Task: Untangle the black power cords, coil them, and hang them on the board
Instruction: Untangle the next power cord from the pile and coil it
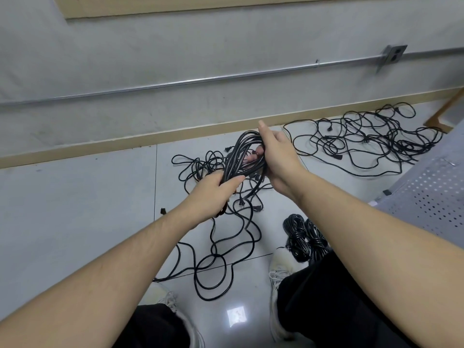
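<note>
Now both hands hold the coil (242, 156): left hand (213, 190) grips its near end, right hand (278, 156) its far loop, fingers hidden.

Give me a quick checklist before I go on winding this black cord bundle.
1. Left hand grips the lower end of the black cord coil: ok.
2. Right hand holds the coil's upper part: ok.
3. Coil free of the loose black cord tangle on the floor: cannot tell.
4. Finished black coiled bundles parked beside the white shoe: ok.
5. Far cord tangle by the wall untangled: not ok.
</note>
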